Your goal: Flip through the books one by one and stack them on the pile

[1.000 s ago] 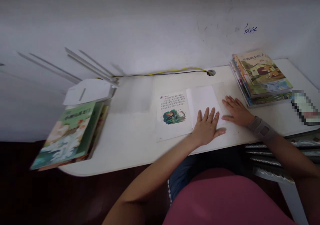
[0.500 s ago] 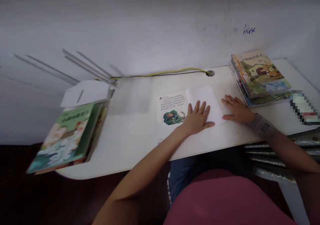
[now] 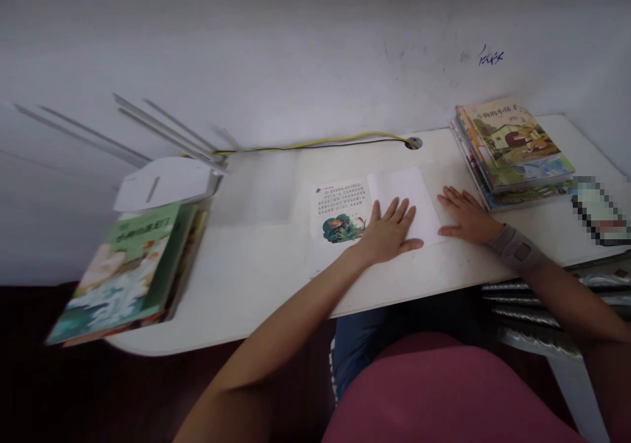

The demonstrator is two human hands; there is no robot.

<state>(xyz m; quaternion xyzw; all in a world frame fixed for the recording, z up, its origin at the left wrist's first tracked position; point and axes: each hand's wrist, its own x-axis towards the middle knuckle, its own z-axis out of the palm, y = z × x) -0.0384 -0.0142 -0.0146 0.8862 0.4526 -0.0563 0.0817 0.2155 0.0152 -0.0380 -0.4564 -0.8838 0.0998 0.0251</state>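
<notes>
Open book (image 3: 365, 197) lies flat under the spread left grip (image 3: 387, 238).

Seemingly a home study corner
Picture-book stacks (image 3: 522, 147) and an antennaed router (image 3: 170, 183) are sharing a white desk (image 3: 256, 279) against a pen-marked wall (image 3: 296, 68).

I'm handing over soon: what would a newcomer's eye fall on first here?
Probably the open book on the white table, the left hand spread over it. Then the colourful book stack near the right end, and the green-topped book pile at the left, in front of a white device.
</notes>
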